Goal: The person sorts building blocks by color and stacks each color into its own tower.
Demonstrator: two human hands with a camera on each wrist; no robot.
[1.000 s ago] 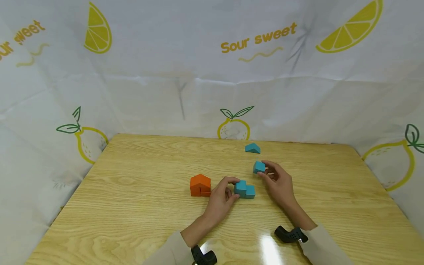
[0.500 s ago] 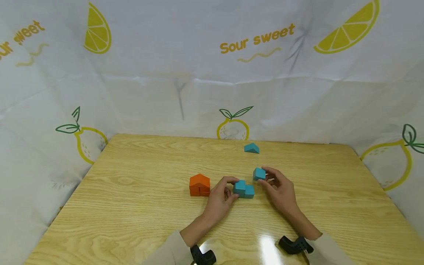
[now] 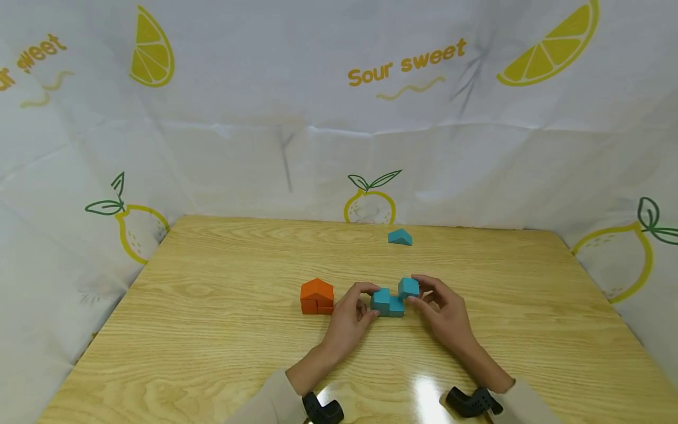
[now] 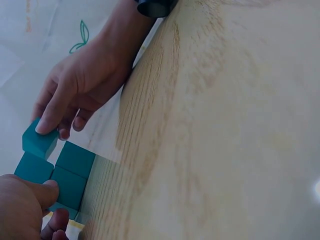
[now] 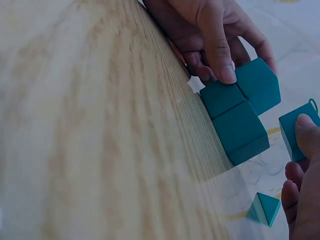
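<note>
Two blue blocks stand stacked, the upper one a cube (image 3: 380, 300), and a lower blue block (image 3: 396, 307) sits against their right side. My left hand (image 3: 346, 321) holds the stack from the left, thumb at its near side and index finger at its far side. My right hand (image 3: 447, 312) pinches another blue cube (image 3: 408, 288) between thumb and fingers. In the right wrist view this held cube (image 5: 296, 131) is apart from the assembled blocks (image 5: 240, 131). A blue triangular block (image 3: 400, 237) lies farther back on the table.
An orange block house (image 3: 317, 296) with a peaked roof stands just left of my left hand. The wooden table (image 3: 238, 353) ends at a white lemon-printed cloth (image 3: 254, 171) behind and at both sides.
My right hand has lowered its cube toward the near left, from behind the blocks to just above the lower right one. My left hand keeps its hold on the stack.
</note>
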